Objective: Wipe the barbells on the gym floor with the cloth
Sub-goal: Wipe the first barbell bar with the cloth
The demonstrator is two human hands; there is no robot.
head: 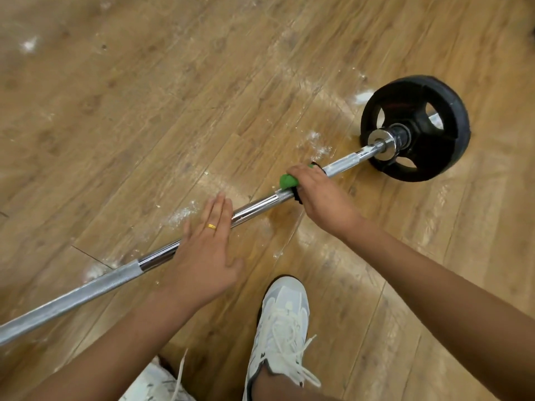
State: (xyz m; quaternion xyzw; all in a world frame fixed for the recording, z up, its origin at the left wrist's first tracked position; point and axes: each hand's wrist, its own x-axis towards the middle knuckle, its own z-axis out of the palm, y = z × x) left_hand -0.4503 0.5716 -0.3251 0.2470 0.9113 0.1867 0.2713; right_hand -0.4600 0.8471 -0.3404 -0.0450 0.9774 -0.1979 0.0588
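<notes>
Now, head view: one barbell [115,280] lies on the wooden floor [144,111], running from lower left up to the right; no edge or corner of the floor shows.
Barbell end: a black plate [417,128] stands on its rim on the floor at the right-hand end, with a shiny collar [385,141] just inside it.
Cloth: a green cloth [287,180] with a dark border is wrapped round the bar, between the collar and the bar's middle.
Right hand: the right hand [321,192] is clenched round the bar, with the cloth inside its grasp.
Left hand: the left hand [202,256] lies flat over the smooth middle stretch, fingers straight, grasping nothing; a gold ring [211,226] sits on one finger.
Floor marks: white dust [182,214] is scattered along the far side of the bar.
Feet: a white shoe [282,322] stands near the bar on its near side, below the arms.
Handling, bar: probably heavy, stiff steel that could roll on its plate, so a flat palm pressing down looks a sound way to steady it. The polished stretches are likely slippery, and the rough-textured ones likely to drag at the cloth.
Handling, cloth: soft and light, best bunched round the bar and slid along it.
Progress: seemingly mid-wipe on the right half; the left end runs out of view.
</notes>
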